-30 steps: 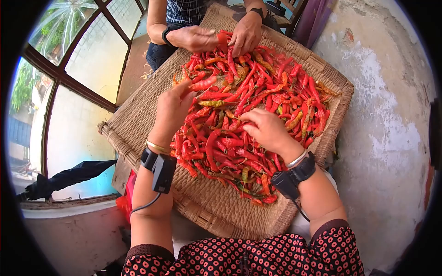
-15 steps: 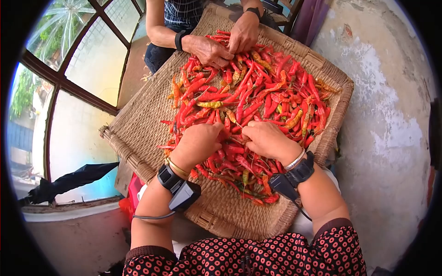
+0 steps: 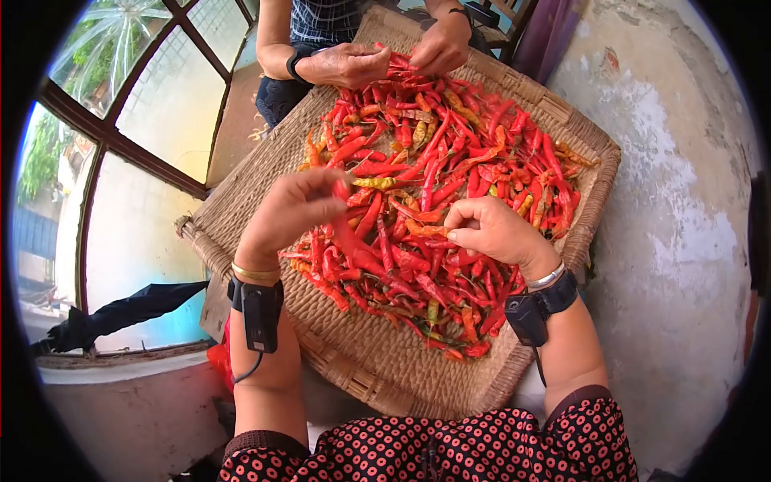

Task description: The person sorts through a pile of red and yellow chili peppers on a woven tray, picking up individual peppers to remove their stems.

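Note:
Many red chili peppers [image 3: 414, 261], mixed with some orange and yellowish ones, lie heaped on a woven tray [image 3: 233, 217]. My left hand [image 3: 293, 210] is raised over the left side of the heap. A motion-blurred red chili [image 3: 351, 241] hangs from its thumb and fingers. My right hand [image 3: 499, 233], over the middle of the heap, pinches a wrinkled orange chili [image 3: 427, 230] by its end between thumb and fingers.
Across the tray, another person's left hand [image 3: 442, 44] and right hand [image 3: 349, 66] work over the far peppers. A window frame [image 3: 103, 132] and a folded black umbrella [image 3: 132, 315] are at left. A plastered wall [image 3: 666, 201] stands at right.
My hands have moved apart; the left went up and left with a red chili, and the right shifted slightly right with an orange one. The other person's hands have lifted and separated.

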Demonstrator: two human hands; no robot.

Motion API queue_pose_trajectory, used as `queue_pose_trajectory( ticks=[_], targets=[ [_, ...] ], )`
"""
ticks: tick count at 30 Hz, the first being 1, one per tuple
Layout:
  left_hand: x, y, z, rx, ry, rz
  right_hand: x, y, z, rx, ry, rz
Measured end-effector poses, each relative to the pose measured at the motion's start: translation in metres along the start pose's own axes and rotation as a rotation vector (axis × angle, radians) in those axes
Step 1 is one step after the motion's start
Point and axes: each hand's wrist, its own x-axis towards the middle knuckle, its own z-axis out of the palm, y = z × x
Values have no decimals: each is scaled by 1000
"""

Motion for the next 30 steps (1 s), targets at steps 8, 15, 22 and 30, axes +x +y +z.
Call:
queue_pose_trajectory(
  ticks=[8,15,22,30],
  targets=[
    [9,-17,47,395,-64,364,-1,-3,2,299,-162,-31],
    [11,-18,52,416,-169,105,6,2,4,347,-5,-109],
    [34,-35,15,316,421,265,9,29,14,-929,110,-198],
    [21,-44,58,1469,109,11,10,27,15,-900,-91,-184]
  ],
)
